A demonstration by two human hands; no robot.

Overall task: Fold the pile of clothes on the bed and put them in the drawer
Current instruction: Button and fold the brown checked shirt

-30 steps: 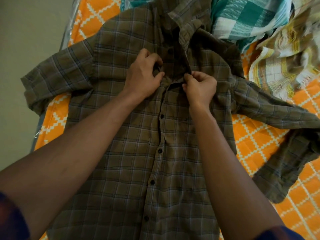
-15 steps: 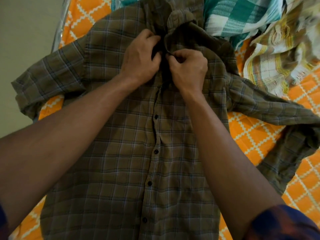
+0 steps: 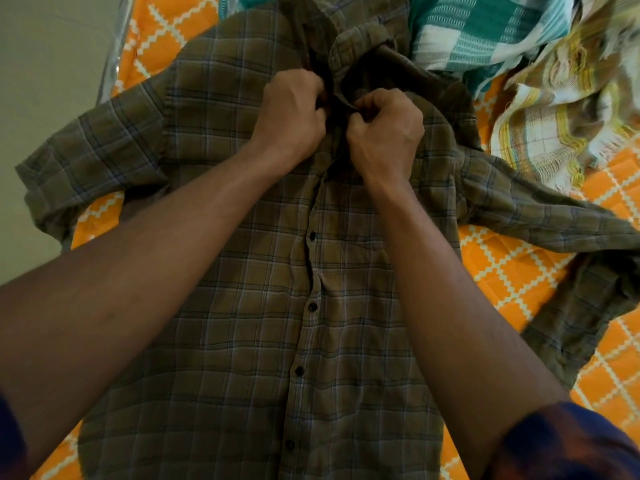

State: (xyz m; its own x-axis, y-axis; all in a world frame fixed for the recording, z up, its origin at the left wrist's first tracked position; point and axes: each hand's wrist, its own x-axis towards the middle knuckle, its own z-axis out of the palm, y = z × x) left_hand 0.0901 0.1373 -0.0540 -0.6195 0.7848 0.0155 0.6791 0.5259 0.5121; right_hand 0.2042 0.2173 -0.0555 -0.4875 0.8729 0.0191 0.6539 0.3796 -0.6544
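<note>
Front-up and lengthwise on the orange patterned bedcover: the brown plaid shirt, lower buttons done up, collar rumpled at the far end, left sleeve reaching past the bed's edge over the floor, right sleeve trailing out crookedly. At the top of the placket, just under the collar, left hand and right hand almost knuckle to knuckle, fingers of both curled in and pinching the two front edges of the shirt. Fingertips buried in the cloth, so no telling a fastened button from an open one there. Against a second ago: both hands higher up the placket and much closer together, the dark gap between the fronts drawn nearly shut. Probably fastening the topmost button, then, to keep the fronts aligned for folding. For the task: only preparation so far on this garment, no fold made yet, sleeves yet to be brought in. Beyond the collar to the right, apart from the hands, a teal-and-white checked cloth and a yellow-striped cloth in a loose heap, unfolded. No drawer in view.
</note>
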